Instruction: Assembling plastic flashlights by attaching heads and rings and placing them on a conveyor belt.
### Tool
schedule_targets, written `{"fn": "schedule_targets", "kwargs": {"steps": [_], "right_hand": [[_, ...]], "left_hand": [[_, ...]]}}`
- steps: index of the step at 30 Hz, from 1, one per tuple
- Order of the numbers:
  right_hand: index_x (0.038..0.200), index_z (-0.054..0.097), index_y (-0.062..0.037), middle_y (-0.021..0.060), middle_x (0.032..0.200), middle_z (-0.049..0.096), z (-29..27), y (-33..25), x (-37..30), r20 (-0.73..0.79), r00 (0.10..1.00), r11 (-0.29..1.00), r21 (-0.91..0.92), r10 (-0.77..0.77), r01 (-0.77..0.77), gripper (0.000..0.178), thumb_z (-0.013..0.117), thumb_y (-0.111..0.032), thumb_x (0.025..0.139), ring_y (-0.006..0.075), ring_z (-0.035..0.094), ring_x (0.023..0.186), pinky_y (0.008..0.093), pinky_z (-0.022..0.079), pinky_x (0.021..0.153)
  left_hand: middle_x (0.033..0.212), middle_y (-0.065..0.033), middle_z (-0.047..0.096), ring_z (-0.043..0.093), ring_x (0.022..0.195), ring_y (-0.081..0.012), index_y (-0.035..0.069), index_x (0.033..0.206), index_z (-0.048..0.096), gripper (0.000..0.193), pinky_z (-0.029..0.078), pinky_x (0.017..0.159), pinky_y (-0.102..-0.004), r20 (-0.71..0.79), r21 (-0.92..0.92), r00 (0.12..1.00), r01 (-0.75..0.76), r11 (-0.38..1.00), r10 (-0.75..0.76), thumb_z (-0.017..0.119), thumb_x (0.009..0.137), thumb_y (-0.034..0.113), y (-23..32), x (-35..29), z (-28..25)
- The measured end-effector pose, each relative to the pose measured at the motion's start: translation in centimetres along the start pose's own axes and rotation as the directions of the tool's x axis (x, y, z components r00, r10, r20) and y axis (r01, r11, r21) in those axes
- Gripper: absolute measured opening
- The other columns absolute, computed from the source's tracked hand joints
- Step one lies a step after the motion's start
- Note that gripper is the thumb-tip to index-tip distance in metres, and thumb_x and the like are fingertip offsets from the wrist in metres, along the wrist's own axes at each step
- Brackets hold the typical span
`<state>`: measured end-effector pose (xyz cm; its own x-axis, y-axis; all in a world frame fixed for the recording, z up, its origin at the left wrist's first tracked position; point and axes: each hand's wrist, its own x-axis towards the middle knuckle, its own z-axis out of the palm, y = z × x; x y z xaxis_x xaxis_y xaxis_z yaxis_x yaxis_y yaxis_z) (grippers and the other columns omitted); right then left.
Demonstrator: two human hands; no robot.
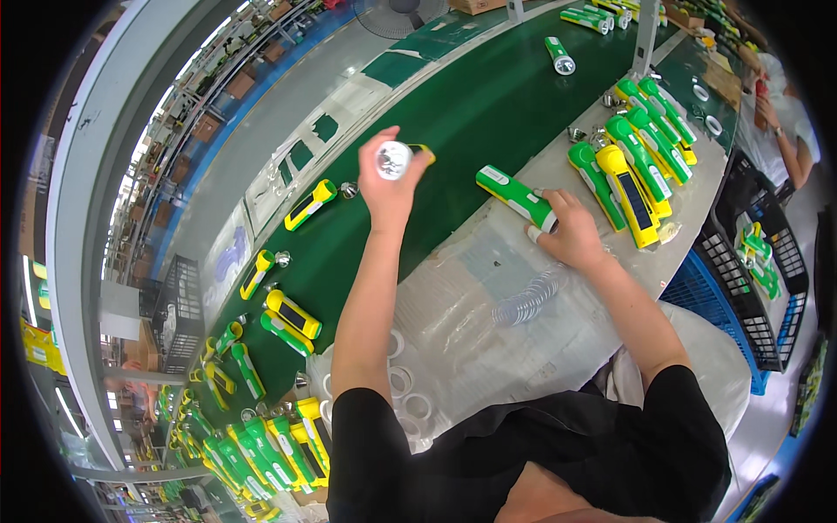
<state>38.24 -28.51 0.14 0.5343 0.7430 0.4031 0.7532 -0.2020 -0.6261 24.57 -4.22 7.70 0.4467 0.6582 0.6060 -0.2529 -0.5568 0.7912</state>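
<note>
My left hand [390,193] is raised over the green conveyor belt, its fingers wrapped round a flashlight whose silvery lens end [393,160] points up at me. A bit of yellow shows beside its fingertips; the rest of the body is hidden. At the belt's near edge lies a green and white flashlight [510,191], slanting away to the left. My right hand [571,231] grips the near end of it. Just below that hand, a curved row of clear round lenses [527,299] rests on the plastic-covered worktable [462,349].
Green and yellow flashlights [632,187] are piled at the right of the table, more [266,453] at lower left. White rings [401,381] lie near my left forearm. The green belt [471,122] carries scattered flashlights and reflectors. A black crate [767,288] and a co-worker [776,131] are at right.
</note>
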Motion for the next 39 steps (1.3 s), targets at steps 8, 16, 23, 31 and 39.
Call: {"fn": "schedule_targets", "kwargs": {"steps": [8,16,23,31,39], "right_hand": [[0.123,0.052,-0.0021,0.0184,0.118,0.055,-0.5,-0.3,-0.2,-0.096,0.992,0.996,-0.059,-0.078,0.072,0.063,0.080,-0.024,0.071,0.0370,0.056,0.106,0.0403,0.046,0.090],[0.144,0.026,0.0016,0.0168,0.139,0.047,-1.5,-6.5,-1.1,0.018,0.998,0.553,0.832,0.063,-0.049,0.081,0.072,-0.032,0.087,0.0262,0.048,0.128,0.0409,0.039,0.106],[0.120,0.044,-0.0024,0.0119,0.101,0.059,-0.5,-13.5,-1.7,0.104,0.969,-0.048,0.994,0.222,-0.096,0.032,0.057,-0.014,0.094,0.0239,0.059,0.096,0.0407,0.047,0.092],[0.110,0.047,-0.0025,0.0095,0.087,0.059,1.2,-20.2,-3.0,-0.129,0.989,0.315,0.938,-0.068,0.144,0.024,0.057,0.000,0.089,0.0171,0.058,0.080,0.0313,0.049,0.078],[0.109,0.050,-0.0042,0.0048,0.097,0.061,5.1,-20.9,-3.6,0.011,0.969,0.489,0.865,-0.247,0.115,0.030,0.063,0.003,0.082,0.0106,0.059,0.086,0.0250,0.049,0.076]], "left_hand": [[0.122,-0.0136,0.057,0.054,0.111,-0.0186,0.008,0.116,0.048,0.039,0.045,0.096,-0.0329,0.030,-0.409,0.995,0.097,0.907,-0.093,0.069,0.084,0.004,2.2,-2.1,0.0],[0.125,-0.0107,0.055,0.052,0.114,-0.0210,0.011,0.121,0.047,0.037,0.043,0.097,-0.0368,0.050,-0.763,0.917,0.291,0.577,-0.396,0.051,0.099,0.041,8.2,-10.3,0.4],[0.136,-0.0118,0.049,0.045,0.125,-0.0230,0.007,0.138,0.038,0.055,0.037,0.105,-0.0404,0.049,-0.764,0.690,0.492,0.418,-0.722,0.036,0.102,0.049,10.5,-22.4,1.3],[0.114,-0.0131,0.062,0.060,0.107,-0.0216,-0.002,0.126,0.051,0.039,0.047,0.092,-0.0361,0.364,-0.494,0.556,0.796,0.351,-0.747,0.046,0.103,0.029,14.7,-30.8,-3.6],[0.102,-0.0087,0.064,0.060,0.093,-0.0153,-0.002,0.118,0.057,0.033,0.048,0.085,-0.0306,0.387,-0.464,0.601,0.782,0.415,-0.699,0.050,0.101,0.026,14.4,-32.1,-5.9]]}}
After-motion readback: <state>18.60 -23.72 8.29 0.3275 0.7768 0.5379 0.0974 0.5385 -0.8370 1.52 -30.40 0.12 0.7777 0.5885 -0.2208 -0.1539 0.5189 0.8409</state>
